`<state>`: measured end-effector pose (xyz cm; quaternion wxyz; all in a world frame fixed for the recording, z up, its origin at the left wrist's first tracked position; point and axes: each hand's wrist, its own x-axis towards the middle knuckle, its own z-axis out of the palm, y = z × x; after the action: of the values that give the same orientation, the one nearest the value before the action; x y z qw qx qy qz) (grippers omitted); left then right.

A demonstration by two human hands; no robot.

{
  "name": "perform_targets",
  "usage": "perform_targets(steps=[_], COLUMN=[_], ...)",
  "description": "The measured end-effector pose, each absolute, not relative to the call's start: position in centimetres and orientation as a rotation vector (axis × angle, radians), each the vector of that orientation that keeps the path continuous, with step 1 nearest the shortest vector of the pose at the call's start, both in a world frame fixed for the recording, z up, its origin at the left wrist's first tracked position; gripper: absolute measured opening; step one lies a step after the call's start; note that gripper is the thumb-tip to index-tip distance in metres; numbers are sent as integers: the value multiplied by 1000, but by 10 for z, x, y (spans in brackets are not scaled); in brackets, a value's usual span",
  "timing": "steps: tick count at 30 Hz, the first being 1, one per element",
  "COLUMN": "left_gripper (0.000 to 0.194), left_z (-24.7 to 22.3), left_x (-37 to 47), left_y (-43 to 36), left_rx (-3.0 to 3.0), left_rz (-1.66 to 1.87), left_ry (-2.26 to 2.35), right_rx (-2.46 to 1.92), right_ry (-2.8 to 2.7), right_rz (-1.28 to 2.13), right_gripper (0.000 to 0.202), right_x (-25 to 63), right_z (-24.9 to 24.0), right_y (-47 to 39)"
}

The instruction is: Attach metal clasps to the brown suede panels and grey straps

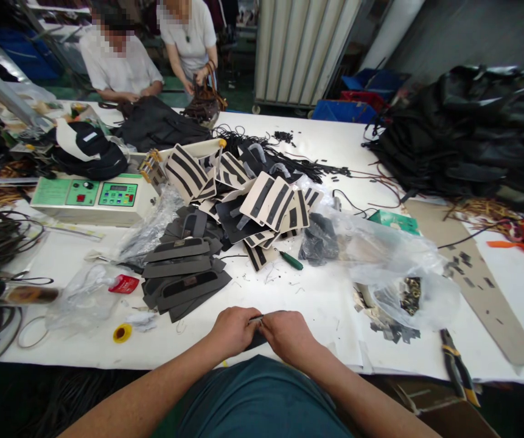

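Close to the table's front edge, my left hand (235, 330) and my right hand (288, 333) meet with fingers closed on one dark flat piece (257, 342), mostly hidden by them. Its kind does not show. Ahead and to the left lies a stack of dark grey flat pieces (184, 271) with black slots. Behind it spreads a heap of beige panels (266, 201) with black stripes. A green-handled tool (291, 260) rests in front of the heap, with small bent bits scattered nearby.
Pliers (457, 368) lie at the right front edge. A plastic bag (419, 298) holds small brass-coloured parts. A control box (95, 201) stands at left, near a yellow spool (122, 333). Black bags (462, 134) pile up at right. Two people (188, 48) work across the table.
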<state>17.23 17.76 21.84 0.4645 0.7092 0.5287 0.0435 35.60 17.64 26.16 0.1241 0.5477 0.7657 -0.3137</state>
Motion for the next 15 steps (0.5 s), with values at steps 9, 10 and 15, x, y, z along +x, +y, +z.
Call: perform_targets(steps=[9,10,15], left_gripper=[28,31,39], left_z=[167,161,143], left_x=[188,197,233], left_y=[223,230,251], left_rx=[1642,1629,1527], left_rz=[2,2,136], left_ry=[1288,1242,1214], right_rx=[1618,1717,1930], right_ry=[2201,2120,1878], right_rz=[-2023,-2089,-2226], right_gripper=[22,22,24], right_x=[363,366,392], right_z=[287,286,267], right_y=[155,157,165])
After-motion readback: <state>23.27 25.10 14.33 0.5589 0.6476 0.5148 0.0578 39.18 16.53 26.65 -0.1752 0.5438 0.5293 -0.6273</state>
